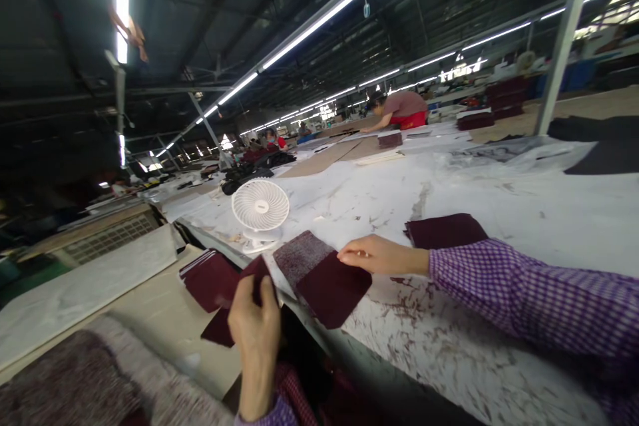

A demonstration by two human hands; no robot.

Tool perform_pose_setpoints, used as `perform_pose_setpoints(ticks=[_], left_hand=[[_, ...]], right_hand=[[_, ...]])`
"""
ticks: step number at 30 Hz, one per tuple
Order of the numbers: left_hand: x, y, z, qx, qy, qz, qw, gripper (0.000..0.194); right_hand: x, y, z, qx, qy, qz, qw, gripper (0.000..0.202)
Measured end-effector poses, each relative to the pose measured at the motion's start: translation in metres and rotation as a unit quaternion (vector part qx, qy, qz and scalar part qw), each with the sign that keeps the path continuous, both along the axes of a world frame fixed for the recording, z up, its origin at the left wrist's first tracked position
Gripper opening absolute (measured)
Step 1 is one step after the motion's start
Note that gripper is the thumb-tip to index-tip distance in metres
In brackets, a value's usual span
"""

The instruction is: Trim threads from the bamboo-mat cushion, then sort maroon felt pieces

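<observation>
My left hand [255, 319] is closed on a dark maroon fabric piece [259, 274], held up at the table's edge. Just left of it lies a stack of maroon pieces [212, 279] on a cream surface, with another maroon piece [219, 329] below. On the white table, a maroon piece [334, 289] lies beside a greyish, speckled piece [303, 256]. My right hand [362, 254] rests at the upper right edge of the maroon piece, fingers together; what they hold, if anything, is too small to make out. Behind my right forearm sits another maroon stack [446, 231].
A small white fan [260, 206] stands near the table's edge. Clear plastic [524, 154] and dark fabric [606, 146] lie at the right. A person in red [404, 110] leans over the table farther back. Speckled fabric [64, 379] fills the lower left.
</observation>
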State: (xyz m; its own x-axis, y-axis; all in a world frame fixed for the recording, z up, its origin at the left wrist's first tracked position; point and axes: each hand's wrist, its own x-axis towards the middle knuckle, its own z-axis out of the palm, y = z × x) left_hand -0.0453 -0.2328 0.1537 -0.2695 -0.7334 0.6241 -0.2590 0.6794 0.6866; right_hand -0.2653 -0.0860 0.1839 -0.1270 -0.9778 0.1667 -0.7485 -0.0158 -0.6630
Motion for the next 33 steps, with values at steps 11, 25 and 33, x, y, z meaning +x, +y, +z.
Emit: perform_pose_setpoints(ticks=[11,25,33], left_hand=[[-0.050,0.106,0.001,-0.070,-0.153,-0.314,0.935,0.018],[-0.129,0.073,-0.009,-0.100,-0.266,-0.262,0.922,0.023],[-0.127,0.073,-0.013,-0.193,-0.295,-0.290,0.889,0.032]], right_hand=[[-0.019,0.042,0.003,0.094,-0.053,-0.044,0.993,0.068],[-0.041,0.050,-0.005,0.059,0.172,-0.112,0.977,0.055],[-0.060,0.049,-0.018,0.016,0.256,-0.101,0.961,0.022]])
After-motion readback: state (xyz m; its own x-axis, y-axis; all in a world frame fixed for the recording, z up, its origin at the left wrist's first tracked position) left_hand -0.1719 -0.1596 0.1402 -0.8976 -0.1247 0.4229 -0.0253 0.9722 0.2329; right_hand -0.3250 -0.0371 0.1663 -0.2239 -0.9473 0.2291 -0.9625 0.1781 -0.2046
